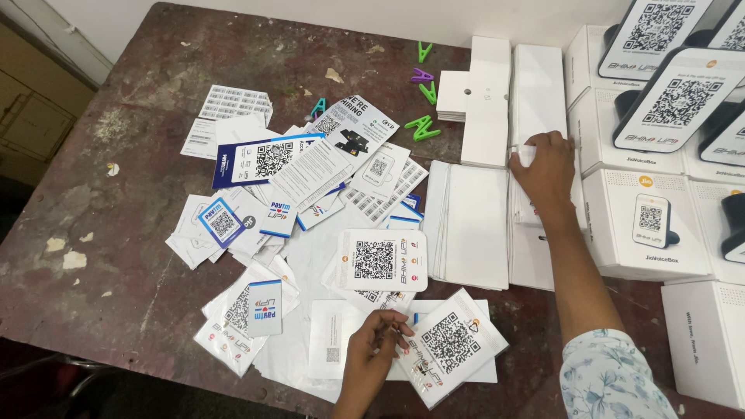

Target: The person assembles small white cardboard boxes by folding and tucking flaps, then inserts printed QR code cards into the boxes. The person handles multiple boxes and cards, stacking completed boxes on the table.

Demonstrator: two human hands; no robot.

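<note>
The left hand (pixel 372 349) pinches the near edge of a white square code card sealed in a clear plastic sleeve (pixel 448 345), which lies flat on the dark worn table (pixel 116 256). The right hand (pixel 547 167), fingers bent, presses on a stack of flat white cardboard sheets (pixel 535 101) far beyond the left hand. Good practice: keep the pinch on the sleeve margin, lift one card only, and hold the stack square under the palm. Loose printed cards (pixel 272 167) lie left of both hands.
</note>
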